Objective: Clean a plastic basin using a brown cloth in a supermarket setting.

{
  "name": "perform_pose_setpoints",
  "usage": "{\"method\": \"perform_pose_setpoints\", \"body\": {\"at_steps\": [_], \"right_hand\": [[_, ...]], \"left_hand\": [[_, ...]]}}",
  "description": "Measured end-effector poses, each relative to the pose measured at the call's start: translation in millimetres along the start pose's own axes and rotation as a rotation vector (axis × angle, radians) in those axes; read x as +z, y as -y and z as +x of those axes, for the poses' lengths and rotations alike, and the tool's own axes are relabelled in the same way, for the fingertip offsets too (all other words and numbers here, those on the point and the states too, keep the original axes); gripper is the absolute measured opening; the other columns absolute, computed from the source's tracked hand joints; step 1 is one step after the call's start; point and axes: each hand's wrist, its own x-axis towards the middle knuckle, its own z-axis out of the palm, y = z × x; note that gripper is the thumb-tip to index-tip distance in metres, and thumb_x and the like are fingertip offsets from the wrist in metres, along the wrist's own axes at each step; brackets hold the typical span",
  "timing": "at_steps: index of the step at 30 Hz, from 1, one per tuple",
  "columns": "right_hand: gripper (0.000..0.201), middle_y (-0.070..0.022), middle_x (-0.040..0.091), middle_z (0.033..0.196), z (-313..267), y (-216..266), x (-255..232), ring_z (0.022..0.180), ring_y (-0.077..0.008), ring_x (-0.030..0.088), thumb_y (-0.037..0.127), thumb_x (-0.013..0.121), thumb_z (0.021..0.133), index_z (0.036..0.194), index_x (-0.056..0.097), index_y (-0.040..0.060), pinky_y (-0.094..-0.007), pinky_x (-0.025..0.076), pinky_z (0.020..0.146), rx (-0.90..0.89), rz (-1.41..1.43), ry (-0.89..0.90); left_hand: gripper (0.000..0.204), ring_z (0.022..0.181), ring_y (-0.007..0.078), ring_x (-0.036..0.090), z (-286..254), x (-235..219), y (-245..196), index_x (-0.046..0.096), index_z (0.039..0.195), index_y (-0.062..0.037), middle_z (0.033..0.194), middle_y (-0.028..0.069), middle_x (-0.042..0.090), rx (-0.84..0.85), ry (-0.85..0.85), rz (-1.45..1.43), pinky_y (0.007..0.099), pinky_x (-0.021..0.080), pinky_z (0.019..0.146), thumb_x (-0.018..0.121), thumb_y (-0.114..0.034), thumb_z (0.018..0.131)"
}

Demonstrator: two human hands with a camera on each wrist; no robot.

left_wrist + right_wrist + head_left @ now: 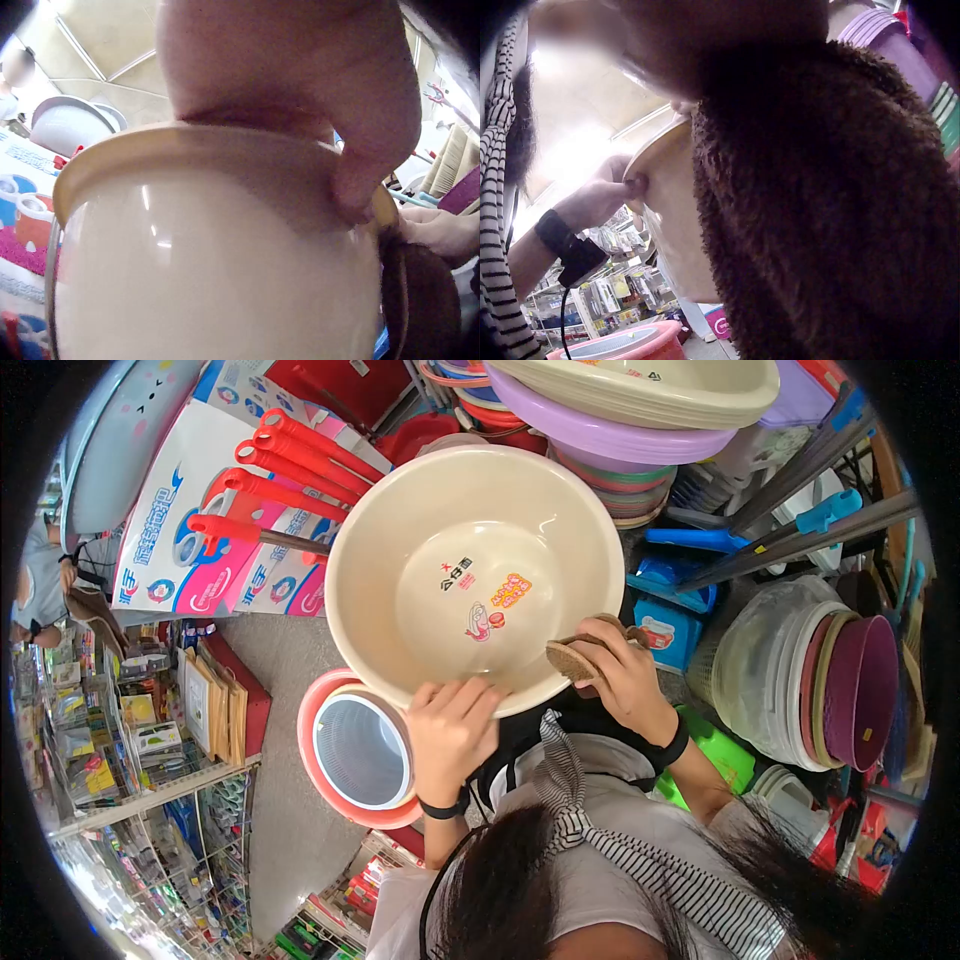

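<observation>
A large cream basin (380, 590) with printed stickers inside is held up before the person's body. The left hand (455, 735) grips its near rim, fingers over the edge; in the left wrist view the thumb of this hand (360, 142) lies on the outside of the basin (202, 255). At the near right rim, the right hand (630, 685) holds a folded brown cloth-like item (572, 662) between its fingers, against or close to the rim. Dark and fuzzy, the brown item (817, 210) fills much of the right wrist view, with the left hand (615, 187) beyond it at the basin.
Below left of the basin stands a pink tub (310, 745) with a pale blue basket (362, 750). Red-handled poles (300, 475) and boxes are at the upper left, stacked basins (630, 425) at the top, buckets (860, 690) at the right, and shelves of small goods at the left.
</observation>
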Motion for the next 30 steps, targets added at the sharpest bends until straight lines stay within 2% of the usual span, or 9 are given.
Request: {"method": "perform_pose_setpoints", "body": {"at_steps": [6,11,13,15,18,23,26,27,30], "right_hand": [[0.037,-0.0073,0.060,0.118,2,19,10,0.102,-0.0269,0.066,0.029,0.071,0.080,0.112,0.065,0.0118,-0.0337,0.057,0.069,-0.046,-0.111,-0.034],[0.037,-0.0047,0.061,0.121,16,-12,-10,0.101,-0.0246,0.068,0.026,0.071,0.077,0.111,0.067,0.0132,-0.0326,0.058,0.066,-0.132,-0.152,-0.072],[0.031,-0.0108,0.060,0.128,32,-22,-27,0.103,-0.0289,0.068,0.008,0.057,0.088,0.118,0.066,0.0063,-0.0327,0.062,0.071,0.135,0.233,-0.017],[0.033,-0.0131,0.059,0.128,34,-36,-31,0.103,-0.0297,0.067,0.002,0.050,0.089,0.119,0.065,0.0038,-0.0318,0.062,0.073,0.042,0.180,-0.006],[0.035,-0.0090,0.060,0.127,21,-23,-20,0.106,-0.0250,0.067,0.007,0.059,0.085,0.120,0.067,0.0098,-0.0326,0.060,0.068,-0.098,0.061,0.035],[0.037,-0.0064,0.060,0.125,4,-9,-10,0.109,-0.0281,0.065,0.012,0.065,0.079,0.116,0.065,0.0139,-0.0364,0.058,0.079,-0.188,0.061,0.095],[0.034,-0.0093,0.061,0.124,19,-30,-25,0.105,-0.0298,0.066,0.015,0.064,0.081,0.115,0.066,0.0108,-0.0382,0.058,0.081,-0.105,0.039,0.054],[0.034,-0.0106,0.061,0.125,26,-25,-35,0.105,-0.0315,0.066,0.019,0.063,0.084,0.117,0.066,0.0096,-0.0391,0.058,0.080,0.183,0.342,0.078],[0.034,-0.0116,0.060,0.127,32,-28,-29,0.106,-0.0317,0.066,0.021,0.062,0.087,0.118,0.066,0.0089,-0.0390,0.059,0.078,-0.024,0.132,-0.067]], "left_hand": [[0.020,0.070,0.0258,0.061,4,46,-27,0.057,0.076,-0.0025,0.084,0.0088,0.062,-0.015,0.004,0.015,0.0386,0.047,0.063,0.067,-0.009,0.059],[0.018,0.068,0.0232,0.061,10,23,-23,0.061,0.079,-0.0046,0.081,0.0073,0.059,0.011,0.046,-0.088,0.0347,0.046,0.060,0.065,-0.007,0.062],[0.014,0.068,0.0208,0.061,8,16,-19,0.062,0.079,-0.0061,0.079,0.0061,0.057,0.034,0.049,-0.098,0.0328,0.045,0.060,0.065,-0.006,0.066],[0.015,0.065,0.0201,0.060,6,11,-13,0.062,0.080,-0.0068,0.077,0.0046,0.056,0.073,0.043,-0.088,0.0325,0.044,0.059,0.065,-0.006,0.066],[0.016,0.064,0.0198,0.060,3,13,-5,0.062,0.081,-0.0065,0.076,0.0043,0.056,0.078,0.014,-0.113,0.0326,0.043,0.057,0.064,-0.005,0.065],[0.019,0.063,0.0206,0.059,3,13,-7,0.062,0.082,-0.0063,0.075,0.0049,0.056,0.077,0.056,-0.133,0.0333,0.043,0.056,0.063,-0.005,0.063],[0.021,0.061,0.0214,0.057,1,10,-11,0.062,0.082,-0.0063,0.074,0.0048,0.055,0.076,0.022,-0.180,0.0335,0.043,0.055,0.062,-0.004,0.061],[0.022,0.060,0.0218,0.057,2,9,-11,0.062,0.082,-0.0063,0.073,0.0047,0.055,0.074,-0.002,-0.198,0.0336,0.043,0.055,0.062,-0.004,0.060],[0.024,0.060,0.0222,0.056,1,2,-7,0.062,0.082,-0.0064,0.074,0.0044,0.055,0.058,0.035,-0.181,0.0336,0.043,0.055,0.062,-0.004,0.059]]}}
